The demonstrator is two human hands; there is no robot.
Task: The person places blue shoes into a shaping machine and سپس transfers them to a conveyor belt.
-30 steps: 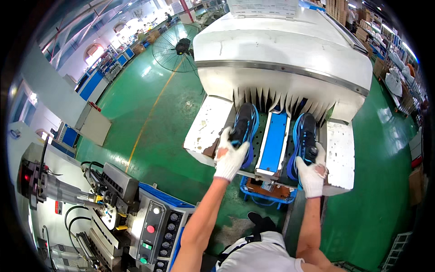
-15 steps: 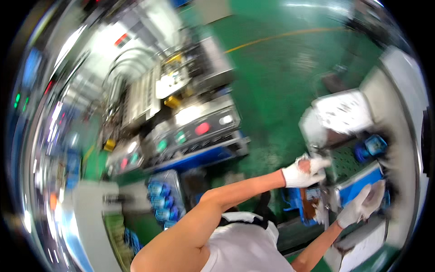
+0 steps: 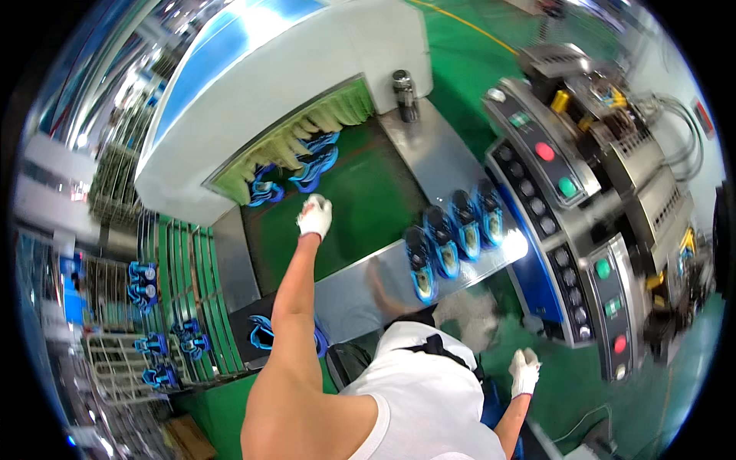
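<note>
White-gloved, the left hand (image 3: 314, 217) hangs above the green surface (image 3: 364, 211) with its fingers bent inward — how far they are closed, or whether they grip anything, I cannot tell — while the right hand (image 3: 524, 372) is out at the person's side, half open, its fingers loosely bent and empty. Just beyond the left hand, blue-and-black shoes (image 3: 314, 170) lie by the yellowish-green curtain (image 3: 341, 107), some partly under its strips. Four more shoes (image 3: 465, 226) stand side by side on the metal desk (image 3: 345, 299), near the grey control panel (image 3: 558, 170).
</note>
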